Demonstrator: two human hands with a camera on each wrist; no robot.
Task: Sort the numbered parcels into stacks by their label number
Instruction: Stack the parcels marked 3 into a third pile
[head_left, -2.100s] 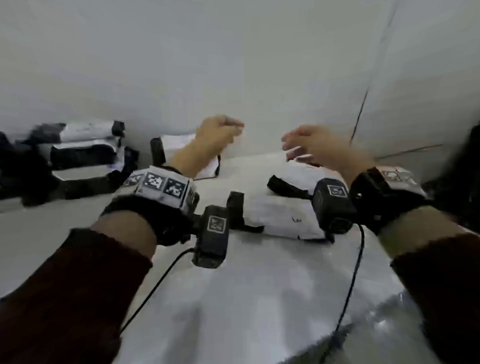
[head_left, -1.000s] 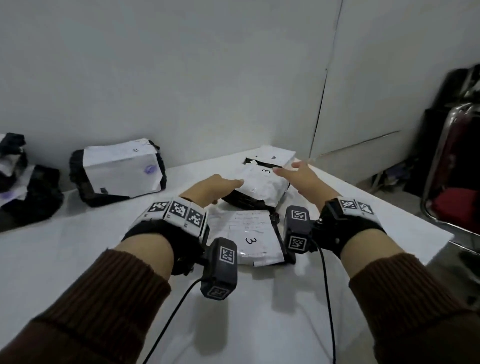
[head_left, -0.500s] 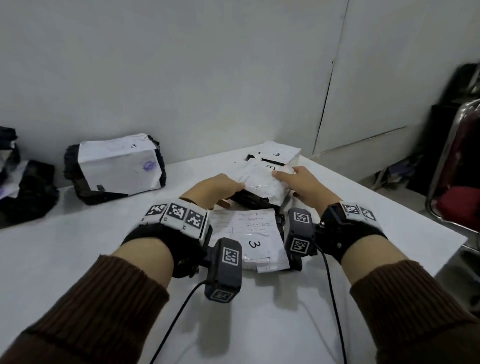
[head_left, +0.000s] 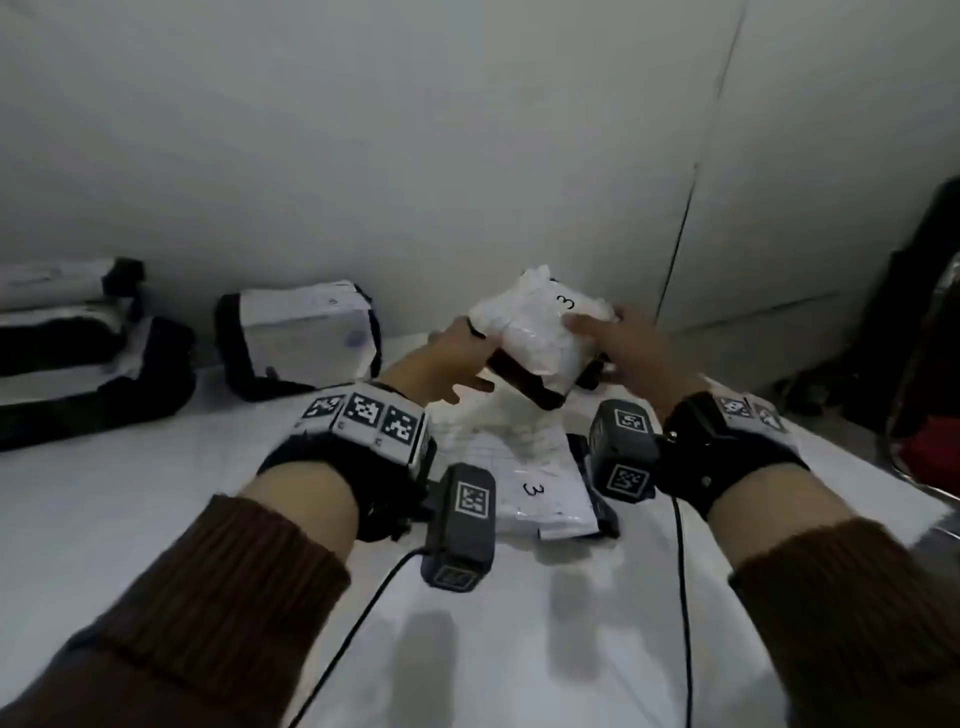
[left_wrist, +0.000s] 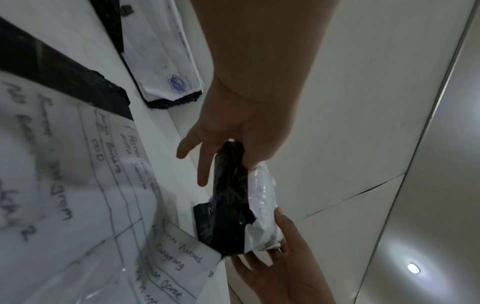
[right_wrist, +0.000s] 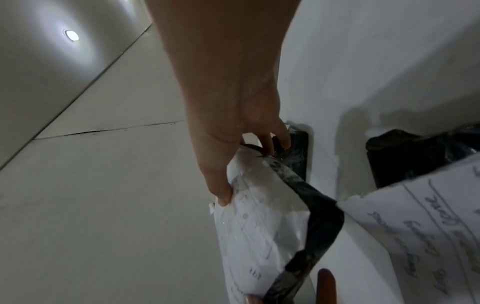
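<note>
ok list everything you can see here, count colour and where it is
held parcel: 1, white label marked 3 over black wrap, lifted above the table between both hands
flat parcel: 1, white label marked 3, black edges, on the table under the wrists
boxy parcel: 1, white with black ends, by the wall, left of the held one
parcel stack: count unclear, black and white, far left by the wall
table: 1, white
wall: grey-white, behind the table
chair: 1, metal frame with red seat, right edge
wrist cameras: 2, dark grey, cabled
sleeves: 2, brown
left hand: grips the held parcel's left end
right hand: grips its right end
</note>
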